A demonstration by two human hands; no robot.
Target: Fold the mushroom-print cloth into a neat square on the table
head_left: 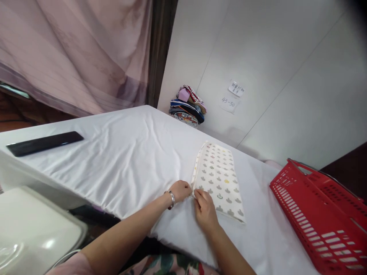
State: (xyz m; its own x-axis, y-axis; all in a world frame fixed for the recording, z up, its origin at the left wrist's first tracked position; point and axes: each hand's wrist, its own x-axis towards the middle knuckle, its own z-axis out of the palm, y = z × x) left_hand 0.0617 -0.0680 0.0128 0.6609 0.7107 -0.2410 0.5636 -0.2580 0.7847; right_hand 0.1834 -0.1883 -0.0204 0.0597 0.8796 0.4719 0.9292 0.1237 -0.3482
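both my hands, left (pixel 180 191) and right (pixel 205 209), pinch the patterned cloth's (pixel 219 179) near corner (fingers nearly closed).

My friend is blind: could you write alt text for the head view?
Left hand and right hand pinch a corner of a folded cream patterned cloth on a white-draped table; red plastic basket right, stacked fabrics beyond.

the left hand (pixel 180 191) and right hand (pixel 205 209) pinch the near left corner of a folded cream cotton cloth (pixel 219 179) with grey printed motifs, flat on a table under a wrinkled white sheet (pixel 137 152). a red slatted plastic basket (pixel 318 214) is to its right; a stack of folded multicoloured fabrics (pixel 187 107) sits against the wall.
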